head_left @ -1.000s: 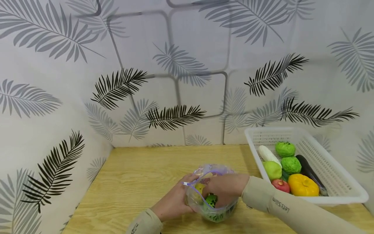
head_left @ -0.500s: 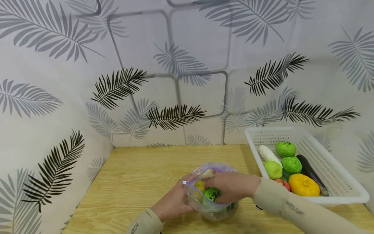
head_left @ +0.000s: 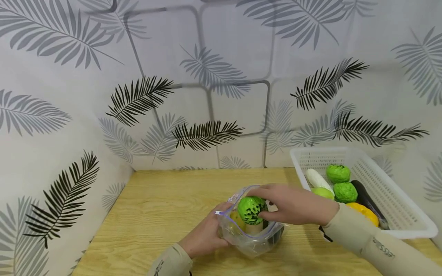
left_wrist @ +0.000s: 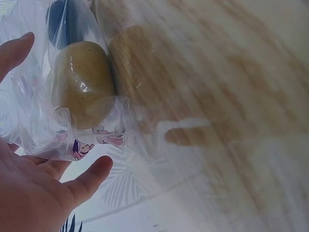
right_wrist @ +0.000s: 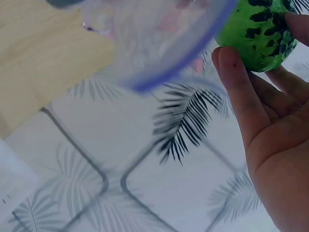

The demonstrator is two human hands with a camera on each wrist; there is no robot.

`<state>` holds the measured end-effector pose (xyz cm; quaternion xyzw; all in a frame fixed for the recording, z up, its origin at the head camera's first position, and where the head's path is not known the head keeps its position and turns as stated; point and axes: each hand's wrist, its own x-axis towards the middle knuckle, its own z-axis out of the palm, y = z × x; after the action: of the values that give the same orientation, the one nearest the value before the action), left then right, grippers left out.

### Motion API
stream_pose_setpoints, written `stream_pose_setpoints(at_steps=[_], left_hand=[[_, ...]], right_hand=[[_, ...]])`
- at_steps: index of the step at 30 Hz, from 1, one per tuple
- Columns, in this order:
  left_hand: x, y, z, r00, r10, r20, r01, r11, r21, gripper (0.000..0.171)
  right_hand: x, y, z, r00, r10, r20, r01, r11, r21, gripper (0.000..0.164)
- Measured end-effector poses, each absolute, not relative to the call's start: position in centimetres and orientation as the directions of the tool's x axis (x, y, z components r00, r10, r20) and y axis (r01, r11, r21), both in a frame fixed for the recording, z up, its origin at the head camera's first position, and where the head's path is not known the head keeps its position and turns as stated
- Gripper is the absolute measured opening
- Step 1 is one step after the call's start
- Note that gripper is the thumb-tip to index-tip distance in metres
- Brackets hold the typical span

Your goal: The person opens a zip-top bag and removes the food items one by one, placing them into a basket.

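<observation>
A clear zip bag [head_left: 253, 245] with a purple seal stands with its mouth open on the table. My left hand [head_left: 208, 230] holds its left side, and the left wrist view shows that hand's thumb and fingers about the plastic. Inside the bag are a spotted yellow-brown potato [left_wrist: 86, 83] and a dark item [left_wrist: 65, 24]. My right hand [head_left: 293, 202] grips a round green vegetable with dark patches [head_left: 251, 210] at the bag's mouth. In the right wrist view, the fingers [right_wrist: 241, 87] and thumb pinch this green vegetable [right_wrist: 260, 36] beside the purple seal.
A white plastic basket [head_left: 411, 214] at the right holds a white radish [head_left: 318, 180], two green vegetables [head_left: 345, 192], a dark eggplant [head_left: 368, 203], a yellow pumpkin [head_left: 362, 212] and a yellow-green fruit [head_left: 323, 192]. Leaf-patterned cloth [head_left: 193, 103] rises behind the wooden table [head_left: 165, 195].
My right hand has come up out of the bag and shifted right, bringing the green vegetable up to the opening. My left hand stays on the bag.
</observation>
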<state>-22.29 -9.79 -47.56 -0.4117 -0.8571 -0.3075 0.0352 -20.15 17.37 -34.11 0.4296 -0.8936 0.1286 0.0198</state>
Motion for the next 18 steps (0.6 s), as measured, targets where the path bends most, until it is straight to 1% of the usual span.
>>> stream_pose_setpoints(at_steps=[3, 6, 10, 13, 15, 18], left_hand=[[-22.3, -9.9, -47.6, -0.669, 0.676, 0.309, 0.719, 0.483, 0.5, 0.095], [-22.3, -9.9, -47.7, -0.675, 0.671, 0.306, 0.714, 0.49, 0.5, 0.095], [-22.3, -9.8, -47.8, -0.679, 0.672, 0.297, 0.708, 0.493, 0.505, 0.092], [-22.2, -9.8, -47.8, -0.687, 0.67, 0.28, 0.696, 0.498, 0.518, 0.089], [-22.2, -9.8, -47.8, -0.695, 0.667, 0.269, 0.686, 0.502, 0.526, 0.091], [-22.3, -9.8, -47.9, -0.697, 0.667, 0.262, 0.684, 0.508, 0.524, 0.095]], right_hand=[[-19.9, 18.5, -32.8, -0.657, -0.73, 0.189, -0.753, 0.627, -0.2, 0.05], [-20.1, 20.2, -31.7, -0.68, -0.693, 0.239, -0.733, 0.643, -0.222, 0.049], [-20.8, 23.2, -31.0, -0.733, -0.616, 0.289, -0.68, 0.687, -0.258, 0.05], [-21.7, 25.4, -30.8, -0.778, -0.555, 0.296, -0.623, 0.743, -0.244, 0.05], [-22.6, 27.0, -31.0, -0.805, -0.515, 0.295, -0.579, 0.79, -0.202, 0.051], [-24.0, 29.3, -31.9, -0.856, -0.45, 0.255, -0.497, 0.851, -0.17, 0.053]])
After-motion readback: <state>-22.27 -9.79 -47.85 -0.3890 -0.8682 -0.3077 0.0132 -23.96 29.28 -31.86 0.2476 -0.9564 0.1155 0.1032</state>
